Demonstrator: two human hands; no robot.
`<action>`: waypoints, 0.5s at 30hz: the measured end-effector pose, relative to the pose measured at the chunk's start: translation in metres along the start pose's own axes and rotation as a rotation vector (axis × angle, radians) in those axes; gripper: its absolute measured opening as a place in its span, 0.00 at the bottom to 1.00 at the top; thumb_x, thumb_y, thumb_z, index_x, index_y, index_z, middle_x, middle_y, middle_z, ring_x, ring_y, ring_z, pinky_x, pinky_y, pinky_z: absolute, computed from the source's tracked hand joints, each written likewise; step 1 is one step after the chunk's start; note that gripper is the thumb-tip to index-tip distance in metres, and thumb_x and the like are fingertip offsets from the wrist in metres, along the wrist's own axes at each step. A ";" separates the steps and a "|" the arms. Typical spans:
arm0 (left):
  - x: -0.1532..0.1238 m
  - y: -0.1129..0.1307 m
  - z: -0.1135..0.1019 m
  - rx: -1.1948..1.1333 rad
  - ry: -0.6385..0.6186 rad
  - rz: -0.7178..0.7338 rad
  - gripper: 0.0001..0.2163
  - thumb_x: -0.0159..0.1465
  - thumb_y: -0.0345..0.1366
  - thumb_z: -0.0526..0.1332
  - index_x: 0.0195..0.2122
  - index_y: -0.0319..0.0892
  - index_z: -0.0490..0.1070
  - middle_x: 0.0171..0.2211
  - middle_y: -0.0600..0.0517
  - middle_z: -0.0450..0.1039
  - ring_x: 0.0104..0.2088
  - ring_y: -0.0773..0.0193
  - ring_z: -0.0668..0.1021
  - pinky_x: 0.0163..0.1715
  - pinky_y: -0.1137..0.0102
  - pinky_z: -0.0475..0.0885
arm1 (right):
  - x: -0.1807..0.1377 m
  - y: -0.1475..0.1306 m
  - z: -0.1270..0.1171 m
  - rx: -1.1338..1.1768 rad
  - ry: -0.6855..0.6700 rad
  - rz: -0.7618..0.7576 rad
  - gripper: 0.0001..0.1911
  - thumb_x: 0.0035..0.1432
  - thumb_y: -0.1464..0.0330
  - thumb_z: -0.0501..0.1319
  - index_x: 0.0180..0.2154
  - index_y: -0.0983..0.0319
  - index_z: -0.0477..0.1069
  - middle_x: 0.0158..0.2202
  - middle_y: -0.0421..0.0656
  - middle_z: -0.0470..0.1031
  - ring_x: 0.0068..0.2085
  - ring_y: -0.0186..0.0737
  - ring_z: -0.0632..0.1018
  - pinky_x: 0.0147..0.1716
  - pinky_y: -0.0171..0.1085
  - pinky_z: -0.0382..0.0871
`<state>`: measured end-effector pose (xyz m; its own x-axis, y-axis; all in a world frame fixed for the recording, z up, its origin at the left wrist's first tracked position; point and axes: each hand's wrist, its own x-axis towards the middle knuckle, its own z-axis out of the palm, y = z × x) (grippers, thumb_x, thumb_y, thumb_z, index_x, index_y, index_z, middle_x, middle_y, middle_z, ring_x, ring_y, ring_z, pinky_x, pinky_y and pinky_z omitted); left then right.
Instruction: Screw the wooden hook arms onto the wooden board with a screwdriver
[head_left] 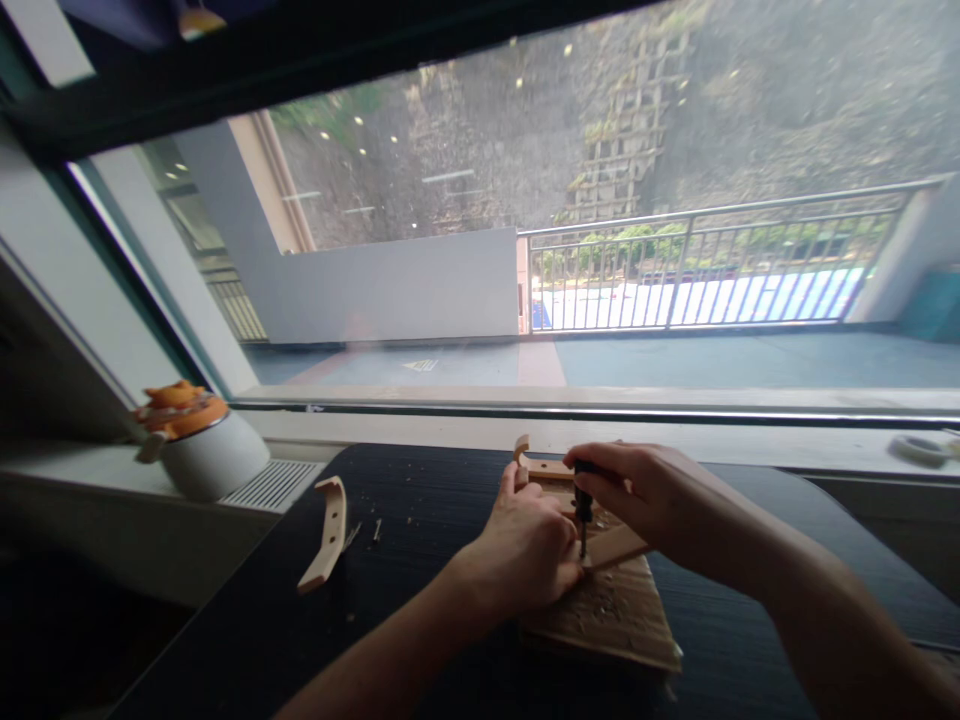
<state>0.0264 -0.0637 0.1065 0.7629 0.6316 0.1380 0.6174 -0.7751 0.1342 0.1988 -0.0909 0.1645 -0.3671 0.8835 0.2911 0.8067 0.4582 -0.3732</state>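
Note:
My right hand (637,490) is closed around the black handle of a screwdriver (583,508), which stands upright with its tip down on a wooden piece. My left hand (529,540) grips the pale wooden frame (619,548) beside the screwdriver tip, its fingers curled over the wood. Part of the frame, with a curved end and a hole, shows beyond my left fingers. Under the frame lies a brown cardboard sheet (630,625) strewn with wood shavings. The screw or hole at the tip is too small to make out.
A loose curved wooden piece (334,530) with two holes lies on the dark table (420,600), near small scraps. On the sill at left stands a grey pot with an orange animal-shaped lid (214,455). A roll of tape (919,450) rests at far right, before a large window.

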 end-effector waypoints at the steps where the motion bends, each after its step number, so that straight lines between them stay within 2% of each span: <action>1: 0.000 0.000 0.000 0.000 -0.001 0.001 0.08 0.60 0.40 0.62 0.28 0.42 0.74 0.36 0.51 0.77 0.47 0.52 0.74 0.60 0.45 0.48 | 0.000 0.001 0.000 -0.004 -0.005 0.011 0.13 0.64 0.65 0.53 0.38 0.57 0.76 0.27 0.39 0.76 0.28 0.36 0.72 0.26 0.33 0.58; 12: -0.001 0.001 0.000 0.011 0.001 0.004 0.08 0.60 0.39 0.62 0.28 0.42 0.75 0.35 0.51 0.77 0.45 0.53 0.74 0.60 0.47 0.49 | 0.000 0.004 -0.001 -0.088 -0.018 0.152 0.12 0.62 0.60 0.54 0.32 0.60 0.71 0.23 0.39 0.71 0.25 0.36 0.68 0.24 0.34 0.54; 15: -0.001 0.001 0.000 0.011 0.003 -0.002 0.09 0.60 0.40 0.61 0.26 0.42 0.75 0.34 0.52 0.77 0.44 0.54 0.74 0.60 0.47 0.49 | 0.001 0.003 0.000 -0.143 0.003 0.167 0.12 0.62 0.62 0.53 0.34 0.59 0.71 0.24 0.39 0.72 0.25 0.36 0.69 0.24 0.34 0.54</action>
<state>0.0263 -0.0645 0.1062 0.7609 0.6334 0.1409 0.6212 -0.7738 0.1239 0.2004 -0.0889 0.1634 -0.2217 0.9456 0.2382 0.9136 0.2868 -0.2882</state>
